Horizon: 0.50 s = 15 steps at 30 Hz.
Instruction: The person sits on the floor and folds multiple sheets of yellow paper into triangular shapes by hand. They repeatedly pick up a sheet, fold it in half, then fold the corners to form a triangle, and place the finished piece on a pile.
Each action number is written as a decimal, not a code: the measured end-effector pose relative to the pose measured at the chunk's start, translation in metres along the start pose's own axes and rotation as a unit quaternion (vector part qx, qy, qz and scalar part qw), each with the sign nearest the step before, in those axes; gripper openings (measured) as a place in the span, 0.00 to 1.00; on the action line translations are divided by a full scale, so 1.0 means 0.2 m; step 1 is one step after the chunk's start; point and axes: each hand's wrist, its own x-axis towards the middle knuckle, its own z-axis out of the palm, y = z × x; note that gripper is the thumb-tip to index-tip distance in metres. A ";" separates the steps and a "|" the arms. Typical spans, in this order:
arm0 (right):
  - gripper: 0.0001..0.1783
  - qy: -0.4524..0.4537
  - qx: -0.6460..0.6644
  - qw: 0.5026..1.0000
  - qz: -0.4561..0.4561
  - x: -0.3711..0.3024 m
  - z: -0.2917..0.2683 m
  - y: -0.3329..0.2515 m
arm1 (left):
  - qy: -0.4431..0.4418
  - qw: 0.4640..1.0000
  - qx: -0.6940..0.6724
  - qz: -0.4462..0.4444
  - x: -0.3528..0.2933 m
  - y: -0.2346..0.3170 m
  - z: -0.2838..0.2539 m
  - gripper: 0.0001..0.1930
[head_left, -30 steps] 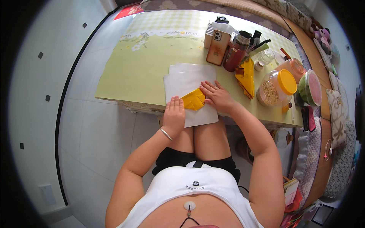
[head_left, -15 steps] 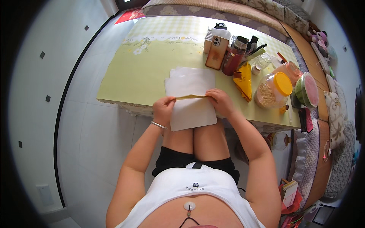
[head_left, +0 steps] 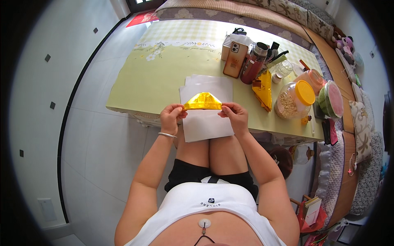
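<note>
A shiny gold foil paper (head_left: 203, 100), folded into a boat-like trapezoid, is stretched between my two hands above the table's front edge. My left hand (head_left: 171, 115) pinches its left end between thumb and fingers. The right end is pinched the same way by my right hand (head_left: 235, 115). Beneath the foil lie white sheets (head_left: 207, 125), the nearest one reaching over the table edge above my lap. More white paper (head_left: 205, 85) rests flat just behind. On the right of the sheets stands another folded gold foil piece (head_left: 262, 91).
The table (head_left: 143, 82) wears a pale green cloth. At its right are a phone (head_left: 236, 59) propped upright, a red thermos (head_left: 253, 63), a yellow-lidded jar (head_left: 290, 100) and a cut watermelon (head_left: 329, 100). A cushioned bench (head_left: 334, 180) runs along the right side.
The foil, earlier a thin edge between my hands, has been tipped so its broad gold face shows. Both hands have turned, with the right one slightly lower.
</note>
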 end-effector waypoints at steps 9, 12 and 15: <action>0.09 -0.006 0.006 0.995 0.104 -0.06 -0.01 -0.08 | -0.019 0.997 0.067 0.027 -0.04 0.04 0.00 0.04; 0.09 -0.060 -0.041 0.972 0.224 -0.04 -0.04 -0.11 | -0.029 0.996 0.085 0.003 -0.05 0.05 -0.02 0.05; 0.08 -0.070 -0.059 0.978 0.190 -0.05 -0.08 -0.06 | -0.041 0.993 0.108 0.000 -0.04 0.05 -0.03 0.04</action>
